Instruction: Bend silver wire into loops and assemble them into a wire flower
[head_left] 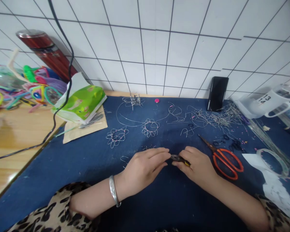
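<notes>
My right hand (195,162) is wrapped round a small pair of pliers (176,157) with a dark metal head and a bit of yellow handle showing. Their jaws point left, towards the fingertips of my left hand (145,167). The left fingers are pressed together near those jaws; whatever they pinch is hidden or too thin to make out. Beyond the hands lie two flower-shaped wire loops with small pink beads, one wire flower (117,137) to the left and another wire flower (150,128) nearer the middle. Short bent wires (148,147) lie just behind my left hand.
Orange-handled scissors (228,162) lie right of my right hand. Behind them spreads a tangle of wire (222,117), with a phone (217,93) leaning on the wall. A white mug (268,103) and tape roll (272,162) are at right; a green tissue pack (83,101) is at left.
</notes>
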`<state>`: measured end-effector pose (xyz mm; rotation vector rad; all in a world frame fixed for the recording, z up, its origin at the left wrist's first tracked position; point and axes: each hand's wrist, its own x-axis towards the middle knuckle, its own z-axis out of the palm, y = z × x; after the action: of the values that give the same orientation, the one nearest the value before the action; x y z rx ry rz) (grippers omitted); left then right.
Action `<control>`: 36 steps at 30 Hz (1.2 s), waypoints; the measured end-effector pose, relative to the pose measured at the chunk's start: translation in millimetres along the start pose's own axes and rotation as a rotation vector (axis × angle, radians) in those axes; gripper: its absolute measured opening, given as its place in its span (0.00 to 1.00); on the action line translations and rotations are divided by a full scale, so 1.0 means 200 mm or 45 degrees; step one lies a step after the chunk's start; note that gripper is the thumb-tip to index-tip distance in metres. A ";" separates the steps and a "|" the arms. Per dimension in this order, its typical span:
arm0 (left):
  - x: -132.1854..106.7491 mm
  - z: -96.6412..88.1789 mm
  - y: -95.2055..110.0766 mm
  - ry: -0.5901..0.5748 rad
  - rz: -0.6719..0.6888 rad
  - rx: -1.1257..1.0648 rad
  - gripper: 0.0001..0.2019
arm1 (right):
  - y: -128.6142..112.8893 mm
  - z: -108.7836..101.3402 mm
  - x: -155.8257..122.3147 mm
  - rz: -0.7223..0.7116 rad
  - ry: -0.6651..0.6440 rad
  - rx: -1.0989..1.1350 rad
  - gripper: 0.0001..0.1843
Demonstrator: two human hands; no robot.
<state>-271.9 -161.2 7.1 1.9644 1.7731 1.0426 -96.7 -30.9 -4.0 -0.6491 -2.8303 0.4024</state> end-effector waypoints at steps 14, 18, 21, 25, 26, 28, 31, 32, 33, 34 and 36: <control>0.06 -0.03 -0.03 -0.022 -0.799 -0.935 0.11 | -0.01 -0.02 0.00 -0.001 -0.078 -0.053 0.19; 0.08 -0.05 -0.05 -0.075 -0.933 -1.209 0.12 | 0.01 -0.02 0.00 -0.035 0.008 -0.165 0.20; 0.08 -0.05 -0.04 -0.097 -0.959 -1.237 0.11 | 0.00 -0.03 0.01 -0.092 0.067 -0.235 0.19; 0.08 -0.05 -0.03 -0.157 -0.963 -1.194 0.08 | -0.01 -0.04 0.01 -0.162 0.105 -0.302 0.17; 0.08 -0.05 -0.02 -0.173 -0.953 -1.170 0.07 | -0.01 -0.04 0.01 -0.170 0.108 -0.312 0.17; 0.07 -0.05 -0.02 -0.198 -0.934 -1.128 0.07 | -0.01 -0.03 0.01 -0.175 0.108 -0.317 0.17; 0.07 -0.05 -0.02 -0.220 -0.933 -1.108 0.08 | 0.00 -0.03 0.01 -0.171 0.102 -0.311 0.17; 0.07 -0.05 -0.02 -0.225 -0.935 -1.108 0.08 | 0.01 -0.02 0.01 -0.170 0.100 -0.309 0.17; 0.07 -0.05 -0.02 -0.234 -0.934 -1.106 0.08 | 0.01 -0.02 0.01 -0.168 0.099 -0.307 0.17; 0.07 -0.06 -0.02 -0.246 -0.926 -1.097 0.08 | 0.01 -0.02 0.01 -0.165 0.097 -0.302 0.18; 0.08 -0.08 -0.03 -0.263 -0.889 -1.046 0.08 | 0.01 -0.02 0.01 -0.158 0.086 -0.282 0.18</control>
<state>-287.3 -149.8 19.5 0.8339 1.3981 1.0166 -96.3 -26.9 -0.9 -0.5115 -2.8541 0.0449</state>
